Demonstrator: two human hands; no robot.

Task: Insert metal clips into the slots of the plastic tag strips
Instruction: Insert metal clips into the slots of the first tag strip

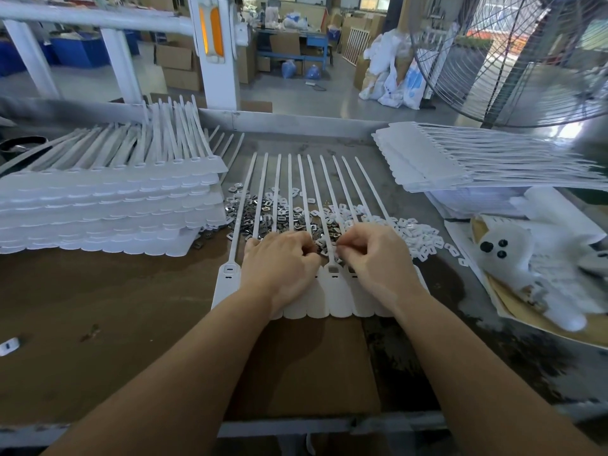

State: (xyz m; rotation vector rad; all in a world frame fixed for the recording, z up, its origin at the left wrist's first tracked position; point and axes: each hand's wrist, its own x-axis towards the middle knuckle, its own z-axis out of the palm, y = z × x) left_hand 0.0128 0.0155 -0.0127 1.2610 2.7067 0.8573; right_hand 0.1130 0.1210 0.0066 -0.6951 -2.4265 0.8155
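Note:
A white plastic tag strip (335, 296) lies flat at the table's middle, its thin tails fanning away from me. One slot between my hands holds a metal clip (332, 268). A heap of loose metal clips (263, 215) lies under the tails, with white plastic pieces (414, 235) to its right. My left hand (279, 261) rests on the strip's left heads, fingers curled at the clip heap. My right hand (378, 255) sits over the right heads, its fingertips pinched together; whatever they pinch is hidden.
A tall stack of tag strips (108, 209) stands at the left, another stack (460, 159) at the back right. A white plush toy (539, 264) lies on paper at the right. A large fan (526, 60) stands behind. Brown cardboard (98, 307) covers the near table.

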